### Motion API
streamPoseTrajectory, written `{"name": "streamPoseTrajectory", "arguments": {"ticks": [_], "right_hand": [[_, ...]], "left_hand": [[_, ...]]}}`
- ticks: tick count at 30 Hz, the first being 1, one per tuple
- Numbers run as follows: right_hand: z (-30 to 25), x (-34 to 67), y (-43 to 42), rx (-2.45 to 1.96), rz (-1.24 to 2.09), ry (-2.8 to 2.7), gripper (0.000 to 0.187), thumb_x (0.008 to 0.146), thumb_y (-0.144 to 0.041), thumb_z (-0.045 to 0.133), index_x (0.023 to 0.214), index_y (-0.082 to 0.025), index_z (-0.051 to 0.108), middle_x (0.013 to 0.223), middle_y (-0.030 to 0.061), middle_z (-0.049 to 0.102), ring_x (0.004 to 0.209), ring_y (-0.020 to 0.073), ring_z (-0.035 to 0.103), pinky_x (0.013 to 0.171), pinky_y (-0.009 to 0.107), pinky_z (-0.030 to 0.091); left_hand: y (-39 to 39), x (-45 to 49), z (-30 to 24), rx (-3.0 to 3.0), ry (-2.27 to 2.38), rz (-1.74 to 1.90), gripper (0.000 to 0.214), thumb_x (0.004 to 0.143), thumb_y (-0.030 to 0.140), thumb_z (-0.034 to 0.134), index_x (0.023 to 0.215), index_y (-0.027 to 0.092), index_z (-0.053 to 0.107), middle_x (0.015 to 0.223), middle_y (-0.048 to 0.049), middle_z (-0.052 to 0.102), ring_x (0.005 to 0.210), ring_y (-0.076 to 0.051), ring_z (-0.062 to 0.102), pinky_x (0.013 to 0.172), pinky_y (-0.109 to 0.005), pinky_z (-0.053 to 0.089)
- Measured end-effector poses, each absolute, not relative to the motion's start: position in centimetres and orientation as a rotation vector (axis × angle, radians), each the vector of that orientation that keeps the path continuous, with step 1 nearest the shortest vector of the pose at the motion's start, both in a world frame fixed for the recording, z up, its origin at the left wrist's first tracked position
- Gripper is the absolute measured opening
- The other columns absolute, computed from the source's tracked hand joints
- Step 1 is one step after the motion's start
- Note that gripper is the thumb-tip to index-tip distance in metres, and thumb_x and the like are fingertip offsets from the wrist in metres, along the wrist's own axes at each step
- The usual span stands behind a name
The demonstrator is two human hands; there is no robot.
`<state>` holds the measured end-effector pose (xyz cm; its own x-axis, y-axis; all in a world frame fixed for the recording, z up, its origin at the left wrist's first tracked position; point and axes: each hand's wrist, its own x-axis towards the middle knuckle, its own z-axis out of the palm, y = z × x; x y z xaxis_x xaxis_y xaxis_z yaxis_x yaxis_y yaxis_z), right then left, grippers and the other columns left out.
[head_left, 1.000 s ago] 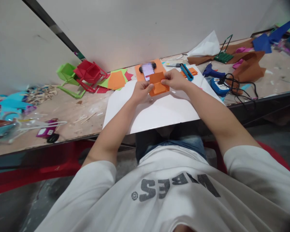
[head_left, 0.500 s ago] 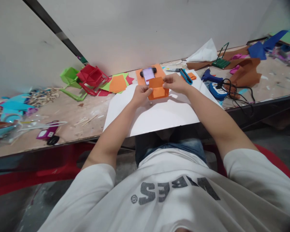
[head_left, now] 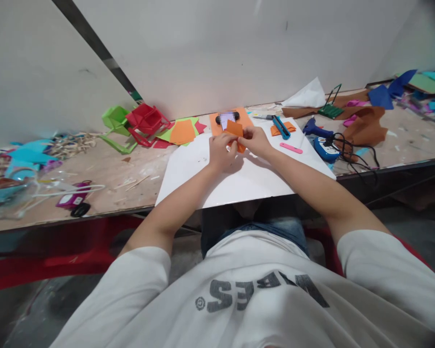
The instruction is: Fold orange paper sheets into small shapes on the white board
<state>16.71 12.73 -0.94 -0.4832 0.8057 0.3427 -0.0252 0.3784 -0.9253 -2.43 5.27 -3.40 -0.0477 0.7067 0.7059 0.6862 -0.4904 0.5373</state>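
Both hands hold a small piece of folded orange paper (head_left: 234, 127) above the white board (head_left: 188, 169). My left hand (head_left: 222, 151) grips it from the left, fingers closed and reaching across its front. My right hand (head_left: 255, 140) pinches its right side. The fingers cover much of the lower part of the paper. Just behind lies a phone (head_left: 227, 119) on an orange sheet (head_left: 244, 116). Right of my right hand are a pink cutter (head_left: 291, 148), a blue cutter (head_left: 282, 127) and folded orange pieces (head_left: 288, 129).
A blue glue gun (head_left: 316, 128) and a blue corded device (head_left: 326, 149) with black cable lie at right. Red (head_left: 147, 123) and green (head_left: 116, 121) small folded models stand at left, near coloured paper sheets (head_left: 183, 132). A purple tape-like object (head_left: 74, 195) sits near the front edge.
The orange paper has been turned and now shows a narrower face. My left hand has moved across its front. The pink cutter, hidden by my right hand before, is now visible.
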Motion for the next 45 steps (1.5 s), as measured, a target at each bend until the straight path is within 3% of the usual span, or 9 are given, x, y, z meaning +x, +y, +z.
{"name": "streamPoseTrajectory", "arguments": {"ticks": [7, 11, 14, 18, 22, 26, 31, 37, 45], "right_hand": [[-0.1, 17.2, 11.9, -0.507, 1.333, -1.756, 0.062, 0.081, -0.080, 0.103, 0.104, -0.026, 0.087, 0.111, 0.0080, 0.092, 0.108, 0.0273, 0.086, 0.109, 0.044, 0.072], [-0.3, 17.0, 12.2, -0.441, 1.384, -1.753, 0.075, 0.077, -0.095, 0.100, 0.107, -0.027, 0.086, 0.111, 0.0076, 0.091, 0.107, 0.0273, 0.084, 0.100, 0.042, 0.071], [-0.9, 16.7, 12.6, -0.441, 1.370, -1.785, 0.076, 0.076, -0.096, 0.099, 0.105, -0.027, 0.083, 0.104, 0.0070, 0.090, 0.102, 0.0273, 0.083, 0.088, 0.040, 0.069], [-1.8, 16.4, 13.1, -0.480, 1.366, -1.765, 0.065, 0.079, -0.083, 0.100, 0.107, -0.027, 0.081, 0.112, 0.0087, 0.091, 0.103, 0.0266, 0.085, 0.091, 0.041, 0.070], [-2.5, 16.7, 14.1, -0.582, 1.100, -1.747, 0.046, 0.084, -0.056, 0.101, 0.111, -0.026, 0.079, 0.122, 0.0114, 0.089, 0.113, 0.0298, 0.083, 0.109, 0.051, 0.070], [-2.7, 17.5, 15.6, -0.694, 0.881, -1.702, 0.058, 0.080, -0.050, 0.105, 0.125, -0.027, 0.077, 0.146, 0.0151, 0.083, 0.124, 0.0336, 0.079, 0.111, 0.054, 0.068], [-2.4, 17.3, 15.9, -0.507, 1.218, -1.665, 0.064, 0.071, -0.070, 0.111, 0.100, -0.025, 0.077, 0.106, 0.0094, 0.085, 0.105, 0.0296, 0.081, 0.100, 0.048, 0.070], [-1.6, 17.3, 14.3, -0.483, 1.342, -1.616, 0.049, 0.068, -0.052, 0.115, 0.086, -0.022, 0.080, 0.092, 0.0037, 0.086, 0.089, 0.0210, 0.078, 0.084, 0.035, 0.067], [-0.5, 17.9, 12.9, -0.596, 1.376, -1.609, 0.023, 0.074, -0.027, 0.102, 0.087, -0.020, 0.084, 0.091, 0.0031, 0.086, 0.089, 0.0208, 0.077, 0.081, 0.034, 0.065]], "left_hand": [[4.5, -1.9, -3.3, 2.119, 1.501, 1.656, 0.061, 0.104, 0.085, 0.087, 0.119, 0.026, 0.079, 0.116, -0.0124, 0.081, 0.108, -0.033, 0.079, 0.097, -0.051, 0.065], [5.0, -2.1, -3.8, 2.077, 1.620, 1.721, 0.058, 0.093, 0.071, 0.103, 0.117, 0.028, 0.072, 0.122, -0.0127, 0.074, 0.118, -0.037, 0.075, 0.105, -0.056, 0.065], [5.3, -2.3, -4.0, 2.049, 1.601, 1.722, 0.047, 0.098, 0.058, 0.101, 0.116, 0.029, 0.068, 0.120, -0.0112, 0.075, 0.114, -0.034, 0.075, 0.104, -0.054, 0.064], [5.2, -2.8, -3.6, 1.847, 1.524, 1.796, 0.035, 0.106, 0.055, 0.091, 0.106, 0.029, 0.068, 0.102, -0.0060, 0.077, 0.092, -0.027, 0.073, 0.091, -0.047, 0.061], [5.5, -3.5, -3.0, 1.687, 1.497, 1.912, 0.037, 0.101, 0.056, 0.094, 0.098, 0.027, 0.070, 0.099, -0.0062, 0.078, 0.094, -0.026, 0.074, 0.089, -0.042, 0.060], [6.4, -4.1, -2.8, 1.471, 1.431, 1.919, 0.032, 0.088, 0.046, 0.098, 0.096, 0.025, 0.075, 0.101, -0.0058, 0.083, 0.096, -0.025, 0.079, 0.088, -0.039, 0.064], [7.1, -4.6, -3.3, 1.348, 1.383, 1.844, 0.028, 0.077, 0.038, 0.097, 0.093, 0.024, 0.079, 0.094, -0.0019, 0.085, 0.087, -0.022, 0.079, 0.085, -0.036, 0.066], [7.1, -4.6, -3.7, 1.330, 1.289, 1.823, 0.036, 0.074, 0.042, 0.104, 0.091, 0.025, 0.077, 0.092, -0.0019, 0.084, 0.086, -0.021, 0.082, 0.084, -0.035, 0.068], [6.6, -3.8, -3.2, 1.249, 1.217, 1.680, 0.056, 0.071, 0.049, 0.114, 0.086, 0.026, 0.066, 0.075, 0.0030, 0.073, 0.070, -0.016, 0.078, 0.067, -0.028, 0.061]]}}
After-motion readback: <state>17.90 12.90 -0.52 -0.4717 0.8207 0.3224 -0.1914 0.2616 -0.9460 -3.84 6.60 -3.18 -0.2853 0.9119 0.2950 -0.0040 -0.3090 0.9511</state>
